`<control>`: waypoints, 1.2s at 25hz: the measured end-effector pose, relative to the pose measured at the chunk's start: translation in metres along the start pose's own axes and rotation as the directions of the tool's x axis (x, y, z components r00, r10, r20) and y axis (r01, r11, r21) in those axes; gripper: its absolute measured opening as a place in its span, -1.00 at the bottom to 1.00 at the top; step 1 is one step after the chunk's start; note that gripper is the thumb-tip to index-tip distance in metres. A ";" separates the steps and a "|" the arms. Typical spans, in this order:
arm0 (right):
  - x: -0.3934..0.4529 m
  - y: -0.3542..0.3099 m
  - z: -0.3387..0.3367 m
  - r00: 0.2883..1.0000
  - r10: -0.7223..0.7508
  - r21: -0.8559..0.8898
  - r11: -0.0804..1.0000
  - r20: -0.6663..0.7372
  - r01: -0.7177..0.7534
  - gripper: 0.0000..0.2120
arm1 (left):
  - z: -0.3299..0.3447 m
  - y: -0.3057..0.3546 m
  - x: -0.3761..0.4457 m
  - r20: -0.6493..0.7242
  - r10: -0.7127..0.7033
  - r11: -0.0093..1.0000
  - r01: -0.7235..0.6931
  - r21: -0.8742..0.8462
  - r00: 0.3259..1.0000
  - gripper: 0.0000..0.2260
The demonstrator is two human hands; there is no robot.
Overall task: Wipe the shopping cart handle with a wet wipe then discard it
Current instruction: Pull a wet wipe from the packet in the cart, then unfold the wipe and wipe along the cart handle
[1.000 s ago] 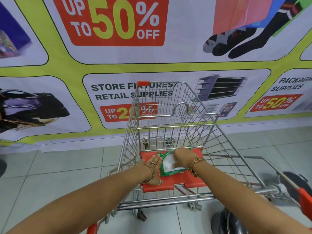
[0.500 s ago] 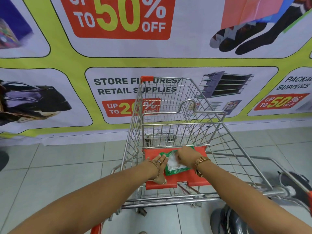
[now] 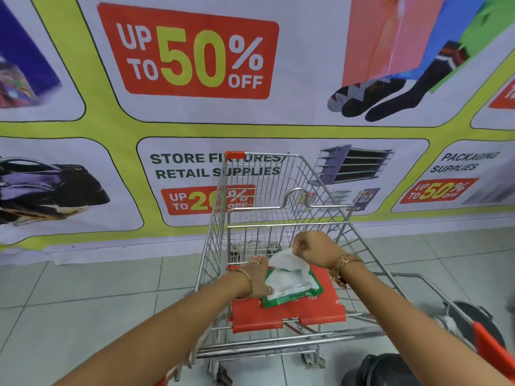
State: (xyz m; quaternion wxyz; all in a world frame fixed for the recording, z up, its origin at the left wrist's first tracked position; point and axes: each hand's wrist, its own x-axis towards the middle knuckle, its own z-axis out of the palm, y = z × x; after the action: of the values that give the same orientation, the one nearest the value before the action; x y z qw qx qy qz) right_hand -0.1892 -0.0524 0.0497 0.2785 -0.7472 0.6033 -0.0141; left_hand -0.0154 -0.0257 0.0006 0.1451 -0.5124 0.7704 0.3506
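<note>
The right hand (image 3: 316,246) is closed in a loose fist, with its fingertips pinching the top corner of a white wet wipe (image 3: 287,260). The wipe hangs from that pinch, and its lower end still runs into the opening of the wipe pack (image 3: 292,288), so it is only partly out. A gold watch (image 3: 344,267) sits on that wrist.

The left hand (image 3: 257,277) lies flat on the left edge of the pack, fingers spread and pressing it down (rings show on two fingers, a bangle (image 3: 246,282) on the wrist). It grips nothing.

The pack is green and white and lies on the red seat flap (image 3: 287,316) at the near end of the shopping cart (image 3: 264,196), a wire basket cart standing on a pale tiled floor (image 3: 83,296). The cart handle (image 3: 278,345) runs across below the flap, nearer the camera, and neither hand touches it.

Beyond the cart a large sale banner (image 3: 195,54) covers the wall. A dark round object (image 3: 473,319) sits on the floor to the right; I cannot tell what it is.
</note>
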 end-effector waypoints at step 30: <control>-0.154 -0.058 -0.075 0.941 0.041 0.345 0.935 -0.335 0.082 -0.71 | -0.038 0.102 -0.162 -0.653 -0.246 0.701 -0.334 -0.631 0.716 -0.81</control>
State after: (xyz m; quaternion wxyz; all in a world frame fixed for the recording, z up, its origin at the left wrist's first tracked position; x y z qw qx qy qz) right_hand -0.2054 0.0644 0.1867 0.3010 -0.6777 0.6215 -0.2529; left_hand -0.0306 0.0829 0.1616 -0.3740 -0.5993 0.5812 0.4039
